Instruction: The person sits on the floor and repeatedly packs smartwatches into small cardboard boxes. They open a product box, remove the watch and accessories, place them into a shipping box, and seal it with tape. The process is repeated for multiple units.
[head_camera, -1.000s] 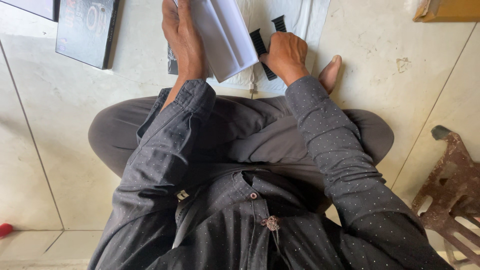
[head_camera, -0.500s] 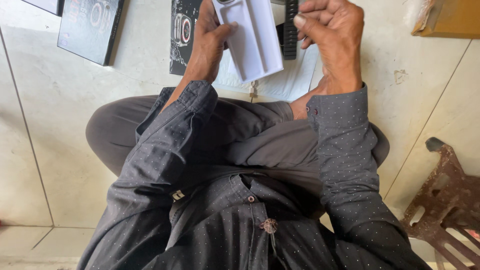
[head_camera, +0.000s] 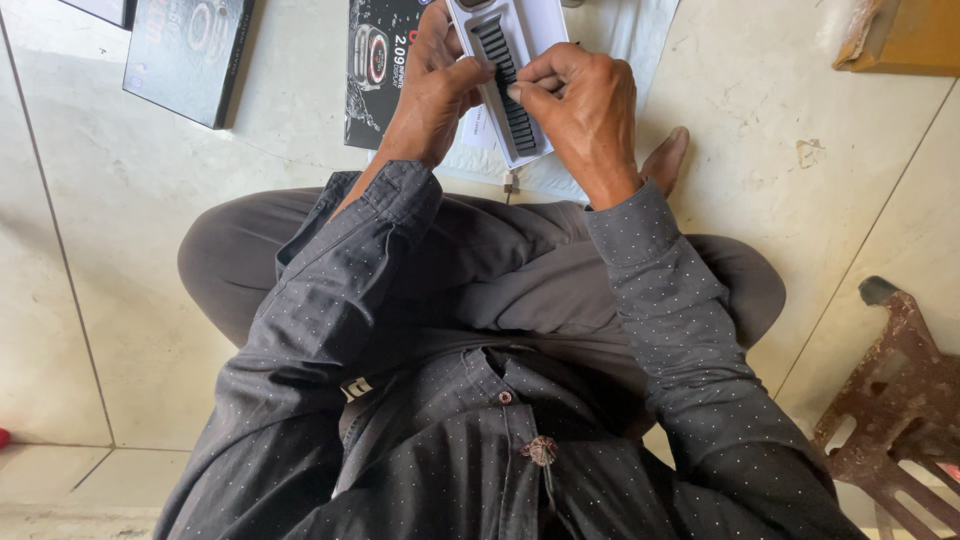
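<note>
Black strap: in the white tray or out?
In: the black strap lies in the white tray, with the right hand fingertips on it.

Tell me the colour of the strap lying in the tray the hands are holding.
The strap is black with ribbed links, set in a white tray; the head view shows it clearly.

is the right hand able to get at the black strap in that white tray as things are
Probably yes: the right hand already has its fingertips on the black strap, which lies uncovered in the white tray that the left hand holds.

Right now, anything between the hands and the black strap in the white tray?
Nothing visible. The left hand grips the white tray edge, and the right hand fingertips already touch the black strap.
</note>
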